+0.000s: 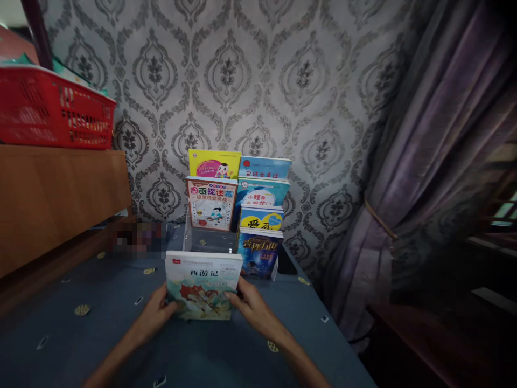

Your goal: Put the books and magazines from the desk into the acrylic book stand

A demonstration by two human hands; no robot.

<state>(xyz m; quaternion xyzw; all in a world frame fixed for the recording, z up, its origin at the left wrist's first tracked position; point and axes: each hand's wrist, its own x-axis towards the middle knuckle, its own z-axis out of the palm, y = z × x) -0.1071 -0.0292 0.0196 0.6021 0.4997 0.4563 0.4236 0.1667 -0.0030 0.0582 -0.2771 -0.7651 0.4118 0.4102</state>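
Note:
Between my two hands a pale green book (204, 283) with a light top band is held upright, its cover facing me. My left hand (159, 308) grips its lower left edge. At the right edge, my right hand (247, 303) has its thumb on the cover; its other fingers are partly hidden behind. Just beyond is a clear rack (186, 237) with books in two columns. The left column shows a picture-puzzle book (212, 206) before a yellow book (214, 163). In the right column, a dark blue book (258, 256) stands in front of several others.
A red basket (86, 116) sits on a wooden cabinet (64, 188) at the left. The dark patterned cloth (113, 334) covers the surface under the rack. A black object (287, 264) lies right of the rack. Purple curtains (363, 253) hang at the right, beside the patterned wall.

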